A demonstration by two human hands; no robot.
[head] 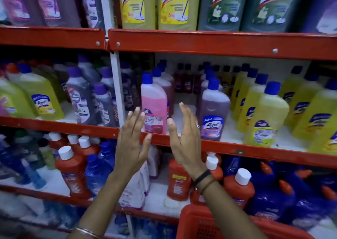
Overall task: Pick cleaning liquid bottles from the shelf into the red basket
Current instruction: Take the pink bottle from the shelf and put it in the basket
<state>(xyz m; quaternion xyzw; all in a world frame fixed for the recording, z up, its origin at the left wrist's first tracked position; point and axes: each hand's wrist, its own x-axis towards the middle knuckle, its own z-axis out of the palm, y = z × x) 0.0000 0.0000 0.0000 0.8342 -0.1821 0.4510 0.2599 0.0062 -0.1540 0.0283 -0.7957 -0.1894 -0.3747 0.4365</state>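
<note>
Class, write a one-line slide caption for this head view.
Both open hands, left hand and right hand, flank a pink bottle on the shelf, red basket below.

Even, fairly bright shop light with soft shadows under the red shelf (200, 43) lips. The centre is moderately sharp; bottles toward the frame edges smear and bend with wide-angle distortion, and labels there are unreadable.

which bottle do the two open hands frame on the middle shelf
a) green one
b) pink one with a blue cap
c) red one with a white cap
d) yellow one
b: the left hand and right hand are open on either side of the pink bottle, not gripping it.
</note>
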